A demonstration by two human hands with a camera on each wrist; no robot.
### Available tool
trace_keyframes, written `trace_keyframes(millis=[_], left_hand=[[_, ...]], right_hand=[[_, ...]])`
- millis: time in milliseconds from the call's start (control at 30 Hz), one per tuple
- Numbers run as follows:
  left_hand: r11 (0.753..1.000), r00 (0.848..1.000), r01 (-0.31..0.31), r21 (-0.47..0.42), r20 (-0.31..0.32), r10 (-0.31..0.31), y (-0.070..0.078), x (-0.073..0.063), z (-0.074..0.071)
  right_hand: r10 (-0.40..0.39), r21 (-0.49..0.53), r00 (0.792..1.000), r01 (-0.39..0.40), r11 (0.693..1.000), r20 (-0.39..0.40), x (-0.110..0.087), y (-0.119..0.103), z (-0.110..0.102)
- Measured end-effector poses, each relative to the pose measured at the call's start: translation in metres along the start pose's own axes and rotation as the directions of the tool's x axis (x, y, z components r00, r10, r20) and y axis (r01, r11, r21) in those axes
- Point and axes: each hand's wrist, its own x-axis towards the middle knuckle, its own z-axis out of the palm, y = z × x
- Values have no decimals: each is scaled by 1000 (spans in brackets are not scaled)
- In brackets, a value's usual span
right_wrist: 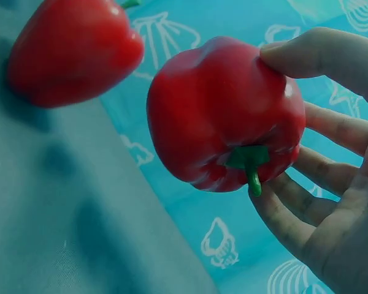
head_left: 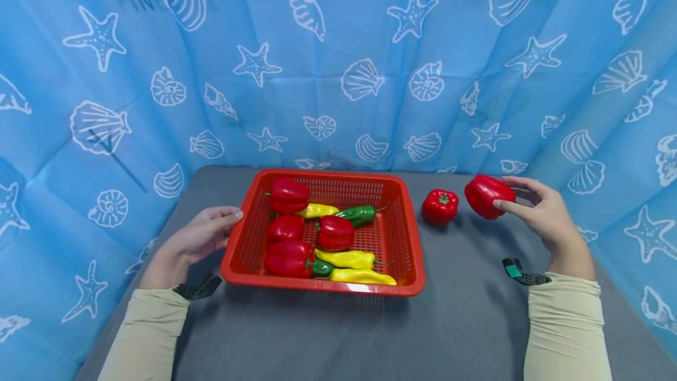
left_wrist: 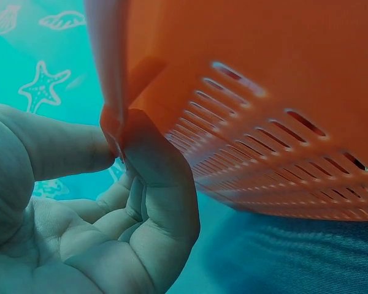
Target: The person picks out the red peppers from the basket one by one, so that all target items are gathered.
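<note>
My left hand [head_left: 208,233] pinches the left rim of a red plastic basket [head_left: 322,290] between thumb and fingers; the left wrist view shows the rim [left_wrist: 113,125] caught there. Inside the basket lie several red bell peppers [head_left: 288,258], several yellow peppers [head_left: 346,259] and green peppers [head_left: 357,215]. To the right, my right hand [head_left: 539,210] grips a red bell pepper [head_left: 485,196] above the table, thumb on one side and fingers on the other. Its green stem [right_wrist: 251,165] shows in the right wrist view. Another red bell pepper [head_left: 440,207] stands between it and the basket.
A grey cloth covers the table [head_left: 338,340]. Behind and at both sides hangs a blue curtain [head_left: 338,116] with white shells and starfish, close to the table's back edge. Dark bands [head_left: 520,274] sit on both wrists.
</note>
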Motion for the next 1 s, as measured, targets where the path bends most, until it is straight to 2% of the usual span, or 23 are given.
trace_keyframes(millis=[333,1000], left_hand=[[1000,1000,2,4,6,-2,2,0,1],[1000,1000,-4,-11,17,4,4,-2,4]], right_hand=[[-2,-33,997,5,999,76,5,20,6],[55,-45,988,-49,998,145,10,28,11]])
